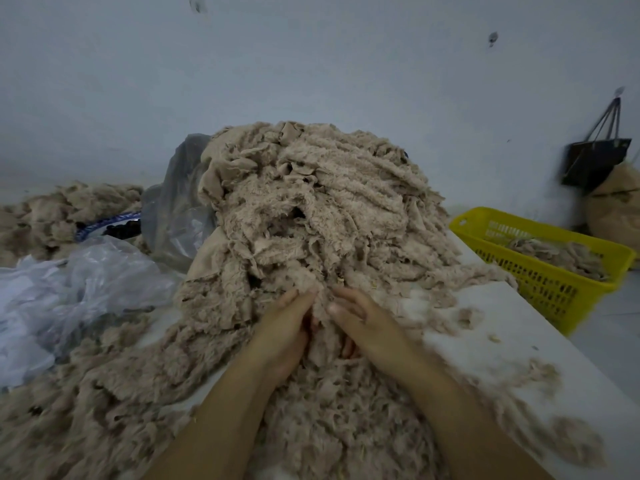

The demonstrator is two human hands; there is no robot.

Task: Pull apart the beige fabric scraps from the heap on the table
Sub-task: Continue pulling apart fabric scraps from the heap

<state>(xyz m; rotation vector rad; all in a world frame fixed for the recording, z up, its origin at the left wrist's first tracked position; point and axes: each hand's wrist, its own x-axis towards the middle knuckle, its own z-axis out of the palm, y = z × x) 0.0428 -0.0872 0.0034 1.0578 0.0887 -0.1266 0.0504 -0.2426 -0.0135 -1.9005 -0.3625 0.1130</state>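
A tall heap (311, 209) of beige fabric scraps is piled on a white table (512, 348), whose bare surface is seen to the heap's right, strewn with loose tufts. Left of the heap, crumpled clear plastic sheeting (86, 285) is spread. Right of the heap, past the table's edge, a yellow slotted basket (543, 282) is set, and more beige scraps are held in it. Further right of the heap, a dark bag (594, 161) is hung on the wall. At the heap's near foot, the left hand (287, 329) and right hand (362, 325) are placed close together. A beige scrap (320, 308) is gripped between them with curled fingers, and the fingertips are partly buried in the fabric.
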